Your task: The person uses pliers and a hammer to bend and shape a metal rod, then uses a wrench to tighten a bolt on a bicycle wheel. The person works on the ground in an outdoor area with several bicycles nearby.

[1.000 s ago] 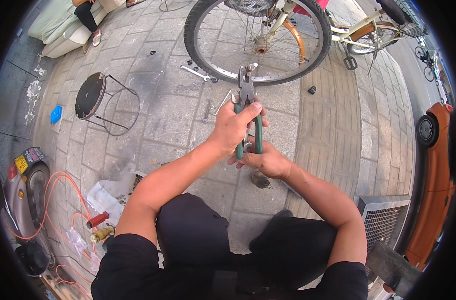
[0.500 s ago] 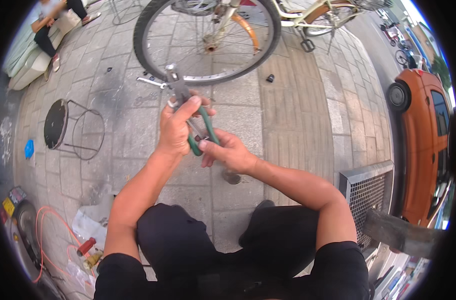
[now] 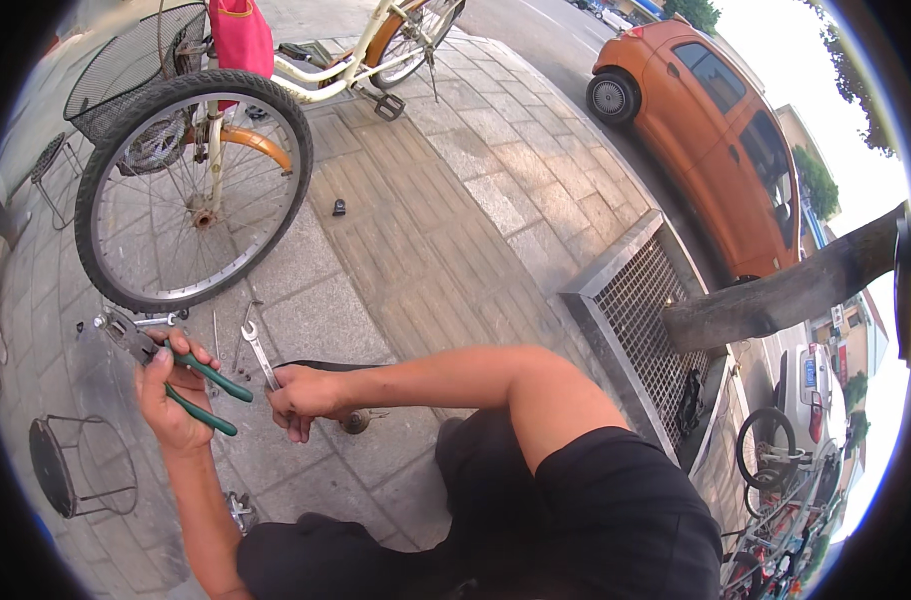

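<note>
My left hand grips green-handled pliers, with a small silvery fitting at the jaws' tip. To its right, my right hand is closed on a silver wrench, whose open end points up toward the bicycle. Both hands are low at centre-left, apart from each other. Just above them stands the front wheel of a cream bicycle with an orange mudguard, wire basket and pink bag. Loose tools and small parts lie on the paving beneath, partly hidden by the pliers and fingers.
A black stool is at lower left. A small black part lies on the paving. On the right are a metal grate around a tree trunk, an orange car on the road and more bicycles.
My view has swung right. My hands, together on the pliers earlier, have separated: the right one now holds the wrench off to the side, while the left keeps the pliers.
</note>
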The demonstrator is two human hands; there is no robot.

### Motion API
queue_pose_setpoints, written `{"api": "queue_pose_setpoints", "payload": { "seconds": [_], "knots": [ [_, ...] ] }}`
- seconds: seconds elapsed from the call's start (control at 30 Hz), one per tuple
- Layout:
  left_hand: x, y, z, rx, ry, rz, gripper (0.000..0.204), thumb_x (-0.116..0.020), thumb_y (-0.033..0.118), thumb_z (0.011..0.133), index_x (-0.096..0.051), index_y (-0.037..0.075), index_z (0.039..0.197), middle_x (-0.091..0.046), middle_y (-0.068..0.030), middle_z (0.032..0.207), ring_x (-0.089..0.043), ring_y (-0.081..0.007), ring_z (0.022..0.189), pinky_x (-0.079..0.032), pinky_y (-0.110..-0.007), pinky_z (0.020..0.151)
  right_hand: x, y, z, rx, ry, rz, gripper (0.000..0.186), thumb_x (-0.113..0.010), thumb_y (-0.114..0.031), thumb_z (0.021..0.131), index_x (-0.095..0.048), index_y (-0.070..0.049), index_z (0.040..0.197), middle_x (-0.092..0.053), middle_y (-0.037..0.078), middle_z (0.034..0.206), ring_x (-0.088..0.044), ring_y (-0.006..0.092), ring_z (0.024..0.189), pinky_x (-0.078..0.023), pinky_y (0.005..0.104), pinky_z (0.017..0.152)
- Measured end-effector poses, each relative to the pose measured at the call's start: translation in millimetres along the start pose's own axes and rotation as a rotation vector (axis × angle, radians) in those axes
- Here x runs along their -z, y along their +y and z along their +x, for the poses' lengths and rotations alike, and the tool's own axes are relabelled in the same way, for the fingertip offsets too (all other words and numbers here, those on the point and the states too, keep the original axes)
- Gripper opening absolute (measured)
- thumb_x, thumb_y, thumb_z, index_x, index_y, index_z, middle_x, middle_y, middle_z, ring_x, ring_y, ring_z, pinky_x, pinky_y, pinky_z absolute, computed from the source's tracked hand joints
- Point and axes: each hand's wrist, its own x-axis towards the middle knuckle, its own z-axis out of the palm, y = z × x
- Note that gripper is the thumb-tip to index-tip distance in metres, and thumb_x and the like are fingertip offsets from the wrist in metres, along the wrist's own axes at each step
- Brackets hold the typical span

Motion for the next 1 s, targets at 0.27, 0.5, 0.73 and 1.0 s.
{"api": "queue_pose_setpoints", "payload": {
  "seconds": [0.27,0.5,0.73,1.0],
  "knots": [
    [2.5,-35.4,6.0,0.089,0.296,0.161,0.017,-0.066,0.014,0.101,-0.058,0.006,0.113,-0.066,-0.0086,0.096,-0.066,-0.0229,0.083,-0.057,-0.042,0.078,-18.9,-42.4,-32.3,0.247,0.173,-0.715,0.071,-0.088,-0.052,0.088,-0.061,0.005,0.121,-0.061,0.002,0.08,-0.062,0.0125,0.073,-0.052,0.0309,0.062],
    [-16.5,-43.4,0.3,0.134,0.262,0.011,0.023,-0.061,0.026,0.108,-0.063,0.006,0.118,-0.068,-0.006,0.092,-0.067,-0.0172,0.081,-0.056,-0.032,0.076,-38.3,-59.7,-28.8,0.124,0.28,-0.734,0.059,-0.09,-0.044,0.082,-0.065,0.003,0.108,-0.062,0.002,0.082,-0.056,0.0109,0.074,-0.047,0.0305,0.063],
    [-4.2,-57.9,-4.3,0.17,0.323,0.098,0.021,-0.07,0.013,0.102,-0.061,0.005,0.119,-0.064,-0.0024,0.091,-0.066,-0.014,0.082,-0.057,-0.032,0.07,-12.2,-44.3,-31.6,0.326,0.217,-0.623,0.047,-0.077,-0.047,0.1,-0.068,-0.001,0.104,-0.059,0.0,0.079,-0.053,0.0094,0.073,-0.046,0.0294,0.063],
    [30.2,-51.0,-0.5,-0.243,0.209,0.898,0.028,-0.063,0.0,0.084,-0.053,0.004,0.11,-0.053,-0.0003,0.089,-0.047,-0.0087,0.08,-0.044,-0.027,0.071,1.5,-106.9,-76.0,0.367,0.298,-0.757,0.041,-0.059,-0.038,0.113,-0.07,0.002,0.113,-0.056,0.005,0.074,-0.051,0.0101,0.073,-0.047,0.0346,0.065]
  ]
}}
